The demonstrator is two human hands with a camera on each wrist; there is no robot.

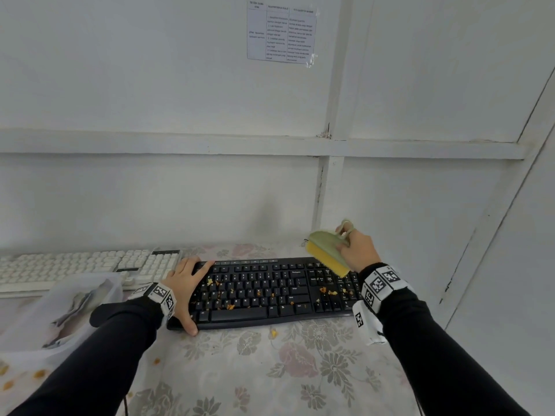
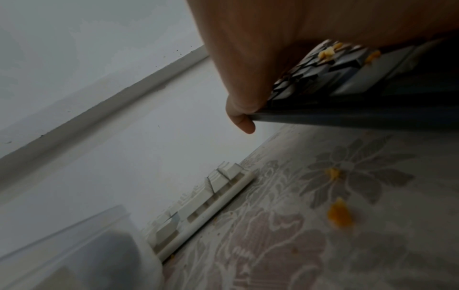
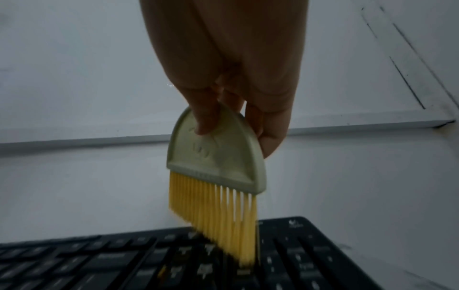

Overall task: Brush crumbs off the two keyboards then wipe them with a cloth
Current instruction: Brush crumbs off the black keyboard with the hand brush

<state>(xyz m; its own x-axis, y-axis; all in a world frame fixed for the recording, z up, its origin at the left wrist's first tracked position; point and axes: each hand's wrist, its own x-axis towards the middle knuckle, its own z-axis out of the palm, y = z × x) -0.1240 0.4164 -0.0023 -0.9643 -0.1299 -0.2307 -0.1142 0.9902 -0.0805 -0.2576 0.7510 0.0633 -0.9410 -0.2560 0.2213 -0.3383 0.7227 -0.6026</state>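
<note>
A black keyboard (image 1: 270, 292) lies across the flowered tablecloth, strewn with orange crumbs (image 1: 230, 307). My left hand (image 1: 187, 288) grips its left end, fingers over the back edge and thumb at the front corner; the left wrist view shows the thumb (image 2: 242, 119) against the keyboard's edge (image 2: 347, 119). My right hand (image 1: 356, 250) holds a small green brush (image 1: 329, 250) with yellow bristles (image 3: 216, 215). The bristle tips touch the keys at the keyboard's (image 3: 298, 255) far right end. A white keyboard (image 1: 87, 265) lies at the left by the wall.
A clear plastic tub (image 1: 60, 313) with grey cloth inside stands front left, just before the white keyboard (image 2: 211, 198). Loose crumbs (image 2: 339, 214) lie on the tablecloth (image 1: 300, 370). A white panelled wall (image 1: 180, 190) rises right behind both keyboards and closes in on the right.
</note>
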